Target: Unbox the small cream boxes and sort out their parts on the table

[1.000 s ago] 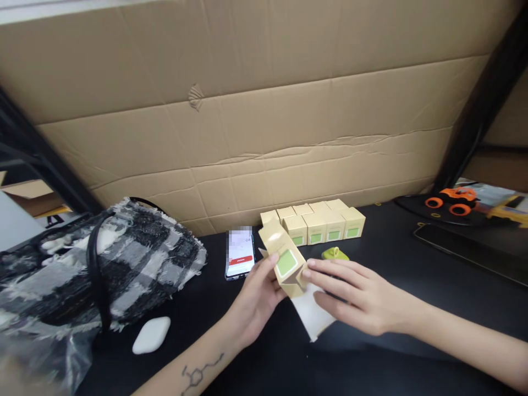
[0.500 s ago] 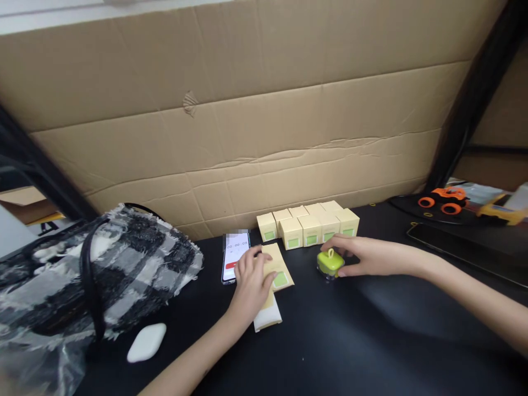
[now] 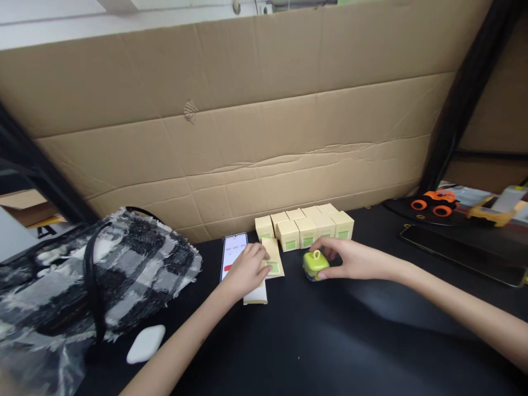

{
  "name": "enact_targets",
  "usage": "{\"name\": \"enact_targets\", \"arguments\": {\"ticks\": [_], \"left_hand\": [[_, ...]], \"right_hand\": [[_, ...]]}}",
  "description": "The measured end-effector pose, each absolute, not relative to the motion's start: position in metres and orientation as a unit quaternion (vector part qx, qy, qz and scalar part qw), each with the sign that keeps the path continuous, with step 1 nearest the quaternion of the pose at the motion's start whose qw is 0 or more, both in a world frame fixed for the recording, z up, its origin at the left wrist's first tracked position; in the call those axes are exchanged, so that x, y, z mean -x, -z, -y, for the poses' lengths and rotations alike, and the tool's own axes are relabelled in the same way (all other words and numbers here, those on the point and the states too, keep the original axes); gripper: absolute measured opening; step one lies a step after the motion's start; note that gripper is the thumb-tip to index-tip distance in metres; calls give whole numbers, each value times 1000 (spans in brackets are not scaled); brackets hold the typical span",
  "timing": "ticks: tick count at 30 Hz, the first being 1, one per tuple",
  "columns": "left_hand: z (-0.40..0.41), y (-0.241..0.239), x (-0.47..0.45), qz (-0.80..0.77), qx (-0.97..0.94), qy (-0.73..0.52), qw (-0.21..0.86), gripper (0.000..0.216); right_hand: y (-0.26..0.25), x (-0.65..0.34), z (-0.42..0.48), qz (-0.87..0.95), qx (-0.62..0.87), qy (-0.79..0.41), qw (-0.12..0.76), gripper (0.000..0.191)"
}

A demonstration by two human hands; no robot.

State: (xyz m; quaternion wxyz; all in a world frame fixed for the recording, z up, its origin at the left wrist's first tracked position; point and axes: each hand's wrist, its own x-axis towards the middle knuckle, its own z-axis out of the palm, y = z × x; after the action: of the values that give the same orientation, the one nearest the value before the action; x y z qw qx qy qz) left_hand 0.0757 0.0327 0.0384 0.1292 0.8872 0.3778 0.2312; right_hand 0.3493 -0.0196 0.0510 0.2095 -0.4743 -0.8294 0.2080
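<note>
My left hand (image 3: 247, 269) is closed over the left side of a flattened cream carton (image 3: 271, 250) with a green label. Its thumb lies on the carton's face, and a white flap (image 3: 256, 295) sticks out below the wrist. Fingers and thumb of my right hand (image 3: 336, 258) close around a small lime-green case (image 3: 315, 261) with a yellow loop on top and a clear lower part. That case is at the tabletop, right of the carton; whether it touches the table I cannot tell.
Several cream boxes (image 3: 307, 228) stand in rows behind my hands. A phone (image 3: 234, 247) showing a timer lies left of the carton. At left are a checked bag (image 3: 144, 275) and a white rounded object (image 3: 146, 344); at right, an orange toy truck (image 3: 435, 203) and a dark flat slab (image 3: 462, 256).
My left hand and the flattened carton have shifted left and turned slightly. The right hand has moved a little left with the green case. The camera view has tilted up slightly.
</note>
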Motion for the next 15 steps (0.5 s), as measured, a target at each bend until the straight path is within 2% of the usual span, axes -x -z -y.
{"name": "enact_targets", "arguments": {"ticks": [3, 7, 8, 10, 11, 12, 15], "left_hand": [[-29, -60, -80, -376, -879, -262, 135, 15], [-1, -67, -98, -367, -866, -299, 158, 23], [9, -62, -104, -360, -866, -299, 174, 31], [30, -47, -116, -345, -865, -283, 230, 69], [39, -38, -122, -352, -838, -281, 307, 87], [46, -29, -127, -366, -810, -278, 364, 94], [55, -9, -135, -401, -754, -292, 430, 82]], "right_hand": [[-48, -344, 24, 831, 455, -230, 225, 44], [-40, -339, 32, 832, 430, -249, 246, 42], [-38, -339, 34, 833, 423, -252, 252, 41], [-36, -338, 39, 835, 407, -260, 263, 33], [-36, -337, 42, 835, 400, -265, 269, 27], [-35, -336, 44, 834, 394, -268, 277, 23], [-32, -330, 53, 824, 384, -275, 312, 21]]}}
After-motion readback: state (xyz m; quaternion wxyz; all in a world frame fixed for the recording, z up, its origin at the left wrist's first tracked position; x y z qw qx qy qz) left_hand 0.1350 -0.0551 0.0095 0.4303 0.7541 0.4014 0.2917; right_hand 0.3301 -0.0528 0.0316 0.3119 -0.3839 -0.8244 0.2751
